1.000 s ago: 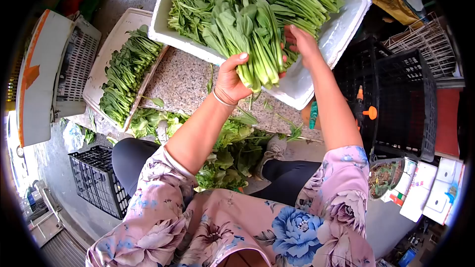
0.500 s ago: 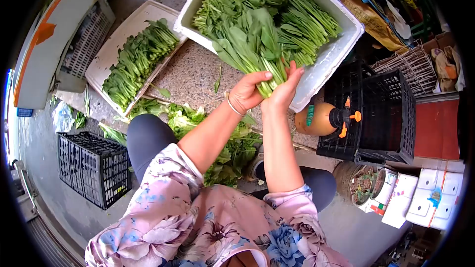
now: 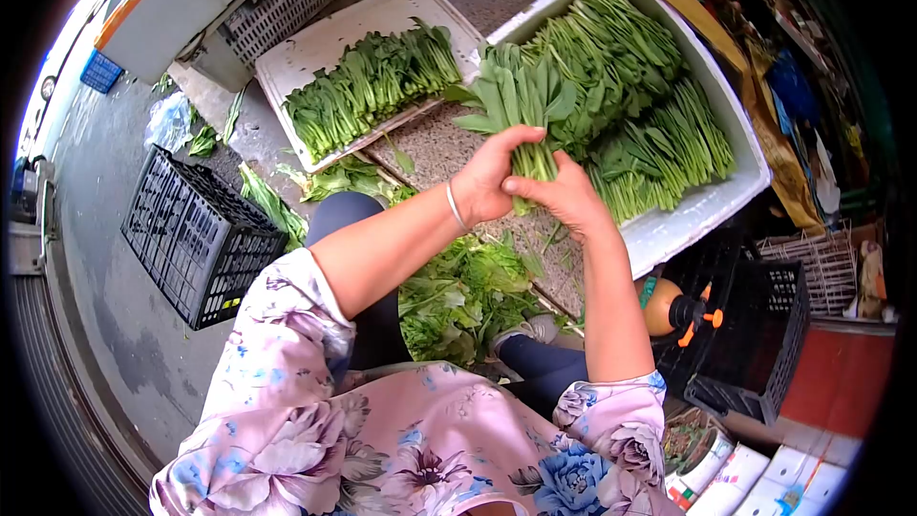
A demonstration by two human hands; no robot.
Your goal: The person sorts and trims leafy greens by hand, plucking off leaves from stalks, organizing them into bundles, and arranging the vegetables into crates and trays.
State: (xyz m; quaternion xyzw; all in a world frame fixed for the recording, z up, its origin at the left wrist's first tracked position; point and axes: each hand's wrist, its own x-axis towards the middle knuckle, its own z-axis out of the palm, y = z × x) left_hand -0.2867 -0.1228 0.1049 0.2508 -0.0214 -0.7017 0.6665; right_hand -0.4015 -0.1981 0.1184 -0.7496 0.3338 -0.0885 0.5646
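Note:
A bunch of leafy greens point(image 3: 516, 100) is in both my hands, leaves pointing away from me and pale stem ends toward me. My left hand point(image 3: 492, 174) wraps the stems from the left, thumb across the top. From the right, my right hand point(image 3: 571, 199) closes on the stem ends, its thumb lying over them. Just beyond stands a white foam box point(image 3: 659, 239), holding more greens point(image 3: 611, 57) in packed rows. On the left, a flat foam lid point(image 3: 287, 72) carries a row of similar greens point(image 3: 373, 86).
Loose leaves point(image 3: 463, 296) are heaped on the ground between my legs. A black crate point(image 3: 196, 239) stands at left, and another black crate point(image 3: 755, 325) at right beside an orange spray bottle point(image 3: 661, 308). A clear plastic bag point(image 3: 169, 121) lies far left.
My view has turned, so the lid and foam box appear farther right. My hands have moved left relative to the box with the greens, and my right hand has shifted its grip on the stems.

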